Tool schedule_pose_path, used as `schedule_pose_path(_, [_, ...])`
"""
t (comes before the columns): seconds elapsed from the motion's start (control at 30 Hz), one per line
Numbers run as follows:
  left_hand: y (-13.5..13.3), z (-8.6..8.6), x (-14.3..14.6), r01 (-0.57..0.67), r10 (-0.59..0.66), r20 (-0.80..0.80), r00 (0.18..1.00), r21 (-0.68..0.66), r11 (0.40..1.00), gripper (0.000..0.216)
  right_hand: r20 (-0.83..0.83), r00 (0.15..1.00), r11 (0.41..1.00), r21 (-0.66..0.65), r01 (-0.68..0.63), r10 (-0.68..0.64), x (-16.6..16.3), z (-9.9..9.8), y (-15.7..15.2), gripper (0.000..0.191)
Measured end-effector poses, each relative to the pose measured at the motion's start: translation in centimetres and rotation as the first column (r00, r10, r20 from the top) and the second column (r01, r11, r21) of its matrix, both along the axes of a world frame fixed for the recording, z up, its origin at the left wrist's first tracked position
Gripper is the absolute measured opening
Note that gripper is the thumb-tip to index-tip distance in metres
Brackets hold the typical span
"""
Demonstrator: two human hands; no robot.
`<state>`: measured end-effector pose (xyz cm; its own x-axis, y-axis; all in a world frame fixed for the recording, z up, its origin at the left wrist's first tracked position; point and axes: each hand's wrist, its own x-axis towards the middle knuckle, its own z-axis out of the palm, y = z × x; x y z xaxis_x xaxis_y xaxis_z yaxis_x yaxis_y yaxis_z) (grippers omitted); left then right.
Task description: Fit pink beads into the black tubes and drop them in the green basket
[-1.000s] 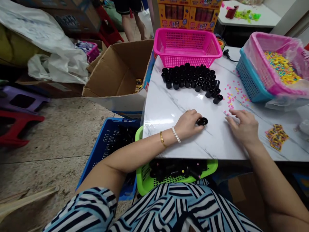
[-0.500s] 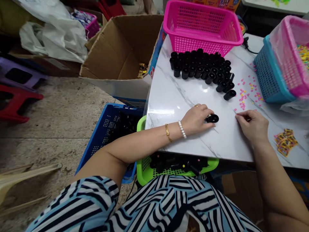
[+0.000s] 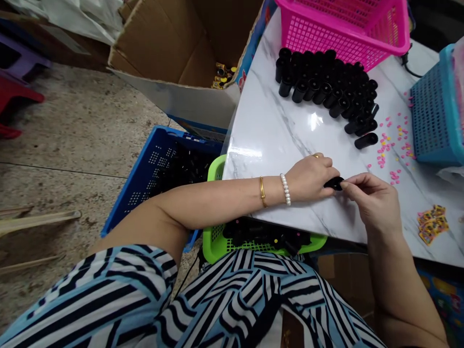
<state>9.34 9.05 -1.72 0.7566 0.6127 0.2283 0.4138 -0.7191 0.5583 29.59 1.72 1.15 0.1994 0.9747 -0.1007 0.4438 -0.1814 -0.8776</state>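
My left hand (image 3: pixel 311 178) is closed around a small black plastic tube (image 3: pixel 334 183), just above the white marbled table (image 3: pixel 253 166). The tube's open end points to the right. At that end, the thumb and fingertips of my right hand (image 3: pixel 377 199) are pinched together, touching or almost touching the rim. Whatever those fingertips hold is too small or hidden to make out. Many similar black tubes (image 3: pixel 337 107) stand packed together beyond my hands. Tiny pink and yellow pieces (image 3: pixel 384 150) lie scattered to the right of them.
A pink basket (image 3: pixel 333 36) stands behind the tubes, a blue one (image 3: pixel 431 106) at the right. Small yellow printed packets (image 3: pixel 433 224) lie near the right front. Below the table edge are a green basket (image 3: pixel 213 241) and a blue crate (image 3: pixel 126 193); a cardboard box (image 3: pixel 163 43) stands left.
My right hand has moved left from the table to the tube's open end and now meets it. The left hand still holds the tube. The view has shifted.
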Motion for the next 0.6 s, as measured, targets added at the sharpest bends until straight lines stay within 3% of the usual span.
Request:
schedule_pose_path(0.17, [-0.05, 0.39, -0.06, 0.014, -0.014, -0.025, 1.0, -0.006, 1.0, 0.034, -0.146, 0.987, 0.997, -0.046, 0.063, -0.069, -0.21, -0.75, 0.45, 0.02])
schedule_pose_path(0.33, [-0.18, 0.71, -0.08, 0.012, -0.013, -0.015, 1.0, -0.036, 0.999, 0.029, -0.359, 0.932, 0.984, -0.178, -0.015, -0.05, -0.37, -0.82, 0.72, 0.026])
schedule_pose_path(0.6, [-0.03, 0.92, -0.16, 0.015, -0.018, -0.033, 0.999, -0.068, 0.998, 0.024, -0.463, 0.881, 0.982, -0.187, 0.01, -0.097, -0.96, -0.62, 0.68, 0.032])
